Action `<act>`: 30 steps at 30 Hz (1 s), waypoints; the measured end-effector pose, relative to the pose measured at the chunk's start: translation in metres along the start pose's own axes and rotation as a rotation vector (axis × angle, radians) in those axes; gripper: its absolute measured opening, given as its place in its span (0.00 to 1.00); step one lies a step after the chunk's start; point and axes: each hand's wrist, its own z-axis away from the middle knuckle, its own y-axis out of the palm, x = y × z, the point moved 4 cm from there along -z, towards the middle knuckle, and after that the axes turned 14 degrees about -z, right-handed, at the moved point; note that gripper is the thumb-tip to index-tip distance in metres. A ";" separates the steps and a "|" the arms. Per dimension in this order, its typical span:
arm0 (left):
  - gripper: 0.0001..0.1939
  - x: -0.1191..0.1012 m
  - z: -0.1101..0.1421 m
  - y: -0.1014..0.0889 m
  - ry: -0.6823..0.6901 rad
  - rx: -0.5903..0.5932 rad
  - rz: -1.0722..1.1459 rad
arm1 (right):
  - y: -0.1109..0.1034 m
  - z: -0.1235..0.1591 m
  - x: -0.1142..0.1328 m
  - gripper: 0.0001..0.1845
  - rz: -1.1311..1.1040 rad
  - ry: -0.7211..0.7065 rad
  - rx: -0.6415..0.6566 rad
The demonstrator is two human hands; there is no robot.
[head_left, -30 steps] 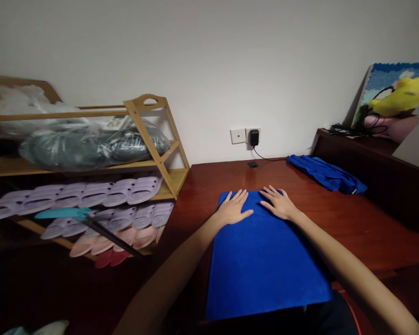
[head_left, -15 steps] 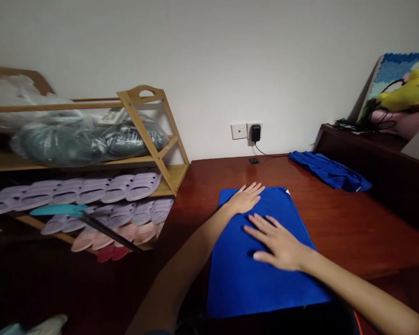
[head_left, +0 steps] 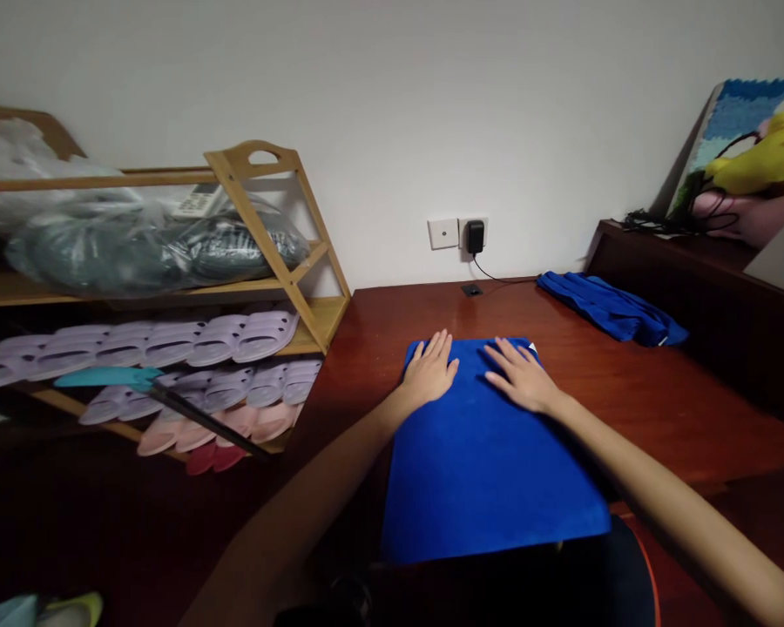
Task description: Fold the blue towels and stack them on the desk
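A folded blue towel (head_left: 490, 461) lies flat on the dark red wooden table (head_left: 659, 401), its near edge hanging over the table's front. My left hand (head_left: 431, 373) rests flat on the towel's far left corner, fingers stretched out. My right hand (head_left: 519, 376) lies flat on the far part of the towel a little to the right, fingers spread. Neither hand holds anything.
A second blue cloth (head_left: 611, 306) lies bunched at the table's back right. A charger (head_left: 475, 236) sits in a wall socket behind. A wooden shoe rack (head_left: 280, 261) with several slippers (head_left: 222, 338) stands to the left. A raised dark shelf (head_left: 706, 261) with a picture stands right.
My right hand slid from mid-towel back up to the far edge beside the left hand. My left hand shifted slightly left along that edge.
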 end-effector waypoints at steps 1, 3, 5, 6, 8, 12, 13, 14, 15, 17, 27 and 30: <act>0.31 0.005 0.002 0.004 -0.009 0.039 -0.001 | 0.001 -0.011 -0.014 0.38 0.024 0.057 0.000; 0.33 0.016 0.002 0.011 -0.016 0.100 0.000 | 0.003 -0.027 -0.036 0.40 0.054 0.118 0.029; 0.35 0.024 -0.001 0.016 -0.012 0.134 0.006 | 0.005 -0.037 -0.047 0.41 0.074 0.125 0.050; 0.35 0.027 -0.003 0.018 -0.010 0.141 0.008 | 0.005 -0.040 -0.051 0.41 0.079 0.121 0.053; 0.35 0.033 -0.008 0.021 -0.013 0.151 0.013 | 0.004 -0.045 -0.056 0.40 0.079 0.123 0.056; 0.35 0.040 -0.016 0.021 -0.051 0.156 0.018 | -0.002 -0.053 -0.062 0.41 0.091 0.143 0.062; 0.34 0.040 -0.016 0.018 -0.075 0.144 0.015 | -0.006 -0.053 -0.062 0.41 0.108 0.161 0.046; 0.33 0.040 -0.014 0.013 -0.100 0.120 0.009 | -0.009 -0.051 -0.060 0.41 0.122 0.182 0.021; 0.33 0.038 -0.009 0.006 -0.119 0.087 0.001 | -0.014 -0.046 -0.054 0.41 0.131 0.197 -0.011; 0.31 0.029 0.012 -0.013 -0.097 0.003 -0.009 | -0.020 -0.026 -0.034 0.40 0.120 0.160 -0.055; 0.30 -0.024 0.158 -0.046 0.388 0.042 0.071 | 0.005 0.116 0.059 0.39 -0.068 -0.328 0.275; 0.30 -0.024 0.159 -0.047 0.365 0.059 0.080 | 0.004 0.118 0.058 0.40 -0.085 -0.301 0.277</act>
